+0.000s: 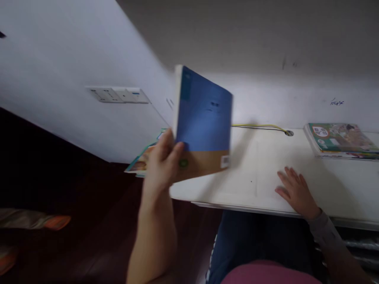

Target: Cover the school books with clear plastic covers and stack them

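Note:
A thick book (205, 114) with a blue and brown cover stands raised and tilted above the left end of the white desk. My left hand (166, 157) is wrapped round its spine side, thumb on the cover, slightly blurred. Behind that hand, more books or booklets (142, 161) with green edges show in part; whether they lie on the desk or are held too, I cannot tell. My right hand (297, 193) rests on the desktop (242, 185), fingers spread, with nothing in it. Beyond it at the right lies a stack of books (340, 138) with an illustrated green cover on top.
A yellow and a black cable run along the back of the desk into a round cable hole (289, 133). Wall sockets (118, 95) sit on the left wall. At the lower left, another person's leg and orange shoe (57, 222) show on the dark floor.

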`<action>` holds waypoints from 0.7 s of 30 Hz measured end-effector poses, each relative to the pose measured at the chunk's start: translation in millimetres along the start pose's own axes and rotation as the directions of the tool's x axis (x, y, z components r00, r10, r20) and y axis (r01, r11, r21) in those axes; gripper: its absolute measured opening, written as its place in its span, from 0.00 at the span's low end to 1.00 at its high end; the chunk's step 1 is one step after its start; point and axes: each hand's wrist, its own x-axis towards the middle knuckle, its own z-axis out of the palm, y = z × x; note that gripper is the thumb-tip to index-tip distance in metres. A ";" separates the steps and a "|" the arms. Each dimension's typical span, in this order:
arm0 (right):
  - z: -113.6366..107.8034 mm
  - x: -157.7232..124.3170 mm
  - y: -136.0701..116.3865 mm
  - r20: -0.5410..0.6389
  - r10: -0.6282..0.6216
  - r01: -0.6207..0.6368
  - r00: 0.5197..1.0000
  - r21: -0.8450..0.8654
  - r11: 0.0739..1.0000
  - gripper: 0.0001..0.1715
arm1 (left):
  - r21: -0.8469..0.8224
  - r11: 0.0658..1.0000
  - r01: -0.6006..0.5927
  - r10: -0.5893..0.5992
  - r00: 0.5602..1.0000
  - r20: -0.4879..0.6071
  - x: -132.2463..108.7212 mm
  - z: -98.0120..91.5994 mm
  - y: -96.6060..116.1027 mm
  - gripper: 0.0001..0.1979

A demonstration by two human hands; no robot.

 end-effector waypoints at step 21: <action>24.3 -19.0 24.7 -0.018 0.018 -0.018 1.000 -0.024 1.000 0.29 | 0.051 0.967 0.251 -0.240 0.819 0.521 -79.5 135.9 -65.1 0.18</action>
